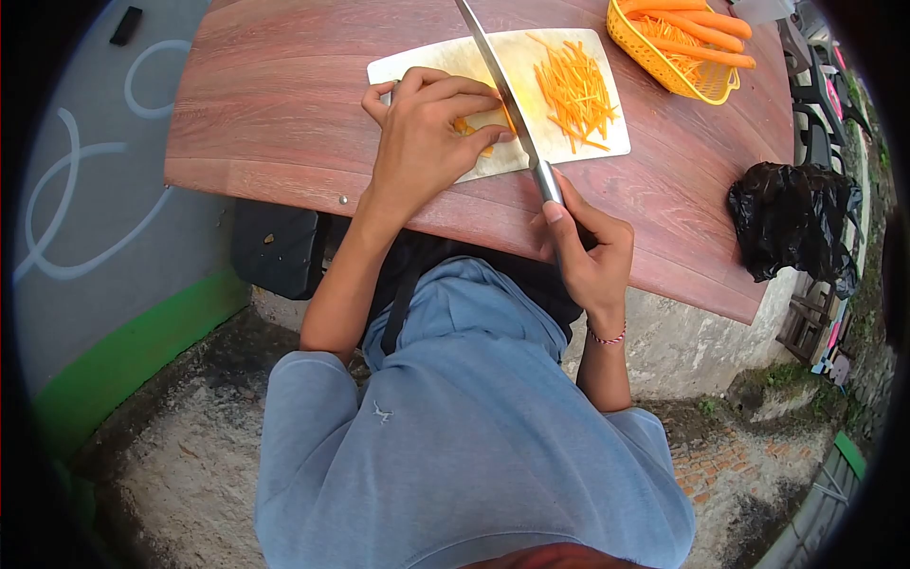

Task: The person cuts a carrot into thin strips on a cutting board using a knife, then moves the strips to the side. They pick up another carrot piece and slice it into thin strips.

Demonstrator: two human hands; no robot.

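Note:
My right hand (590,237) is closed around the handle of a long kitchen knife (500,80), whose blade points away across a white cutting board (613,119). On the board, my left hand (427,133) has its fingers bent and its fingertips close to the blade's left side. A thin piece of carrot (509,118) shows between those fingertips and the blade. More orange bits are partly hidden under the left hand. To the right of the knife lies a pile of carrot strips (574,93).
A yellow plastic basket (654,66) with whole peeled carrots (703,36) and shreds stands at the table's far right. A black plastic bag (791,223) hangs by the right edge of the reddish wooden table (275,95). At left is a grey wall (85,218).

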